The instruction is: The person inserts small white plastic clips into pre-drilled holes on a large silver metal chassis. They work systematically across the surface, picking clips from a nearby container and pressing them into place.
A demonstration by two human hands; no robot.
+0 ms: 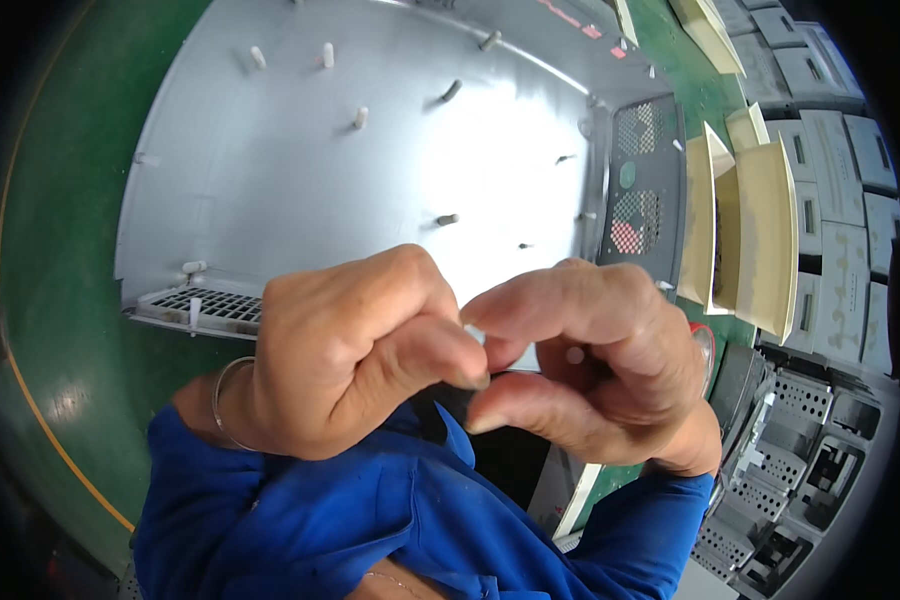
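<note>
Two hands meet in the middle, close over a big grey metal case (370, 180) lying open on the green tabletop (60, 280). The left hand (350, 355) is curled almost into a fist, thumb pressed down. The right hand (590, 360) is curled too, and its fingers (530, 305) pinch narrow around a tiny pale part (574, 355), mostly hidden. It looks very light and easy to drop, so fingertips are the best place to hold it. Cream boxes (760, 230) stand to the right, then grey metal trays (830, 200).
</note>
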